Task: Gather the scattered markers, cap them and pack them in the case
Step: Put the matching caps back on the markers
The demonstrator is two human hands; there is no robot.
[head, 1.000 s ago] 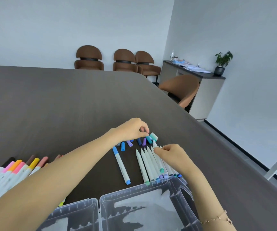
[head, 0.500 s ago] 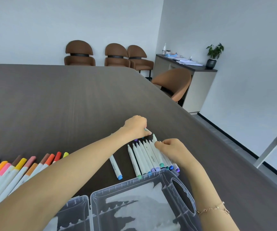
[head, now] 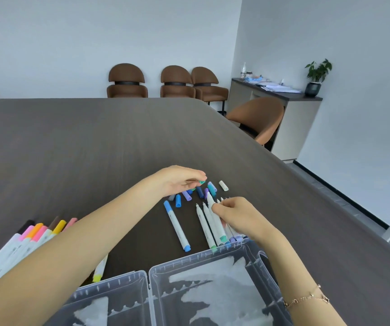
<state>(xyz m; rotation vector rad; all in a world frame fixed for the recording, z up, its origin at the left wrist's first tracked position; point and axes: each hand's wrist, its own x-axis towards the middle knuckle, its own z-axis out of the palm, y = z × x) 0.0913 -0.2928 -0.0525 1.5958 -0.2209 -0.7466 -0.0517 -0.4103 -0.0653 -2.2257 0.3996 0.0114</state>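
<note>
While markers (head: 209, 223) lie outside, case (head: 212, 262) (clear plastic) stands open.

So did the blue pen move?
No. The blue pen still lies with its near end just short of the case rim, left of the uncapped markers.

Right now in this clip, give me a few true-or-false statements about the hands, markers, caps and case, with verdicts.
1. The left hand pinches a teal cap. True.
2. The right hand holds an uncapped marker from the row. True.
3. All loose caps are already on markers. False: several caps lie loose on the table.
4. The clear case is shut. False: it lies open at the near edge.
5. The blue-capped marker lies apart from the row, to its left. True.
6. Markers are packed inside the case. False: none show inside.
</note>
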